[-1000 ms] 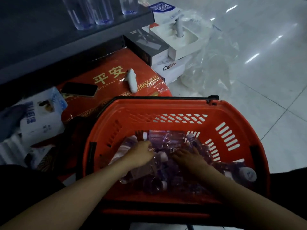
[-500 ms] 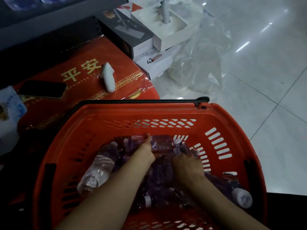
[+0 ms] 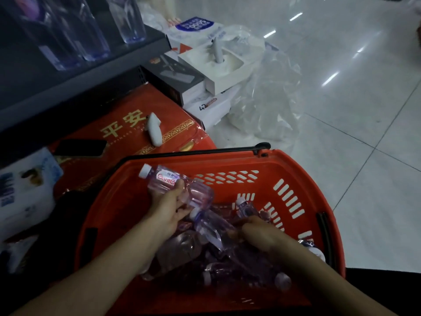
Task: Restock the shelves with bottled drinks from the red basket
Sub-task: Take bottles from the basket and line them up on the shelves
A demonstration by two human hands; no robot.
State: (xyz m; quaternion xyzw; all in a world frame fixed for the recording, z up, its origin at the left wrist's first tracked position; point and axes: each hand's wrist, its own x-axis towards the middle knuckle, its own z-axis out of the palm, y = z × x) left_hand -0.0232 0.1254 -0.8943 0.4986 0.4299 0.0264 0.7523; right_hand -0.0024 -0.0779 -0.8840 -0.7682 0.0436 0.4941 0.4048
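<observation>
A red basket point(image 3: 293, 169) with a black handle sits on the floor in front of me and holds several clear water bottles lying in a heap. My left hand point(image 3: 168, 207) grips one bottle point(image 3: 166, 181) with a white cap and pink label, raised above the heap. My right hand point(image 3: 259, 232) is down among the bottles, fingers curled round a second bottle point(image 3: 211, 226) that lies tilted with its cap toward my left hand. A dark shelf point(image 3: 75, 74) at upper left carries upright clear bottles point(image 3: 91, 42).
A red gift box point(image 3: 127, 124) lies left of the basket with a black phone point(image 3: 79, 147) and a small white device point(image 3: 154, 130) on it. White and dark cartons point(image 3: 214, 71) and crumpled clear plastic point(image 3: 268, 99) lie beyond. Tiled floor stretches to the right.
My left hand has lifted a bottle out of the heap, up and to the left. My right hand has closed round another bottle. The view has tilted up, showing the shelf again.
</observation>
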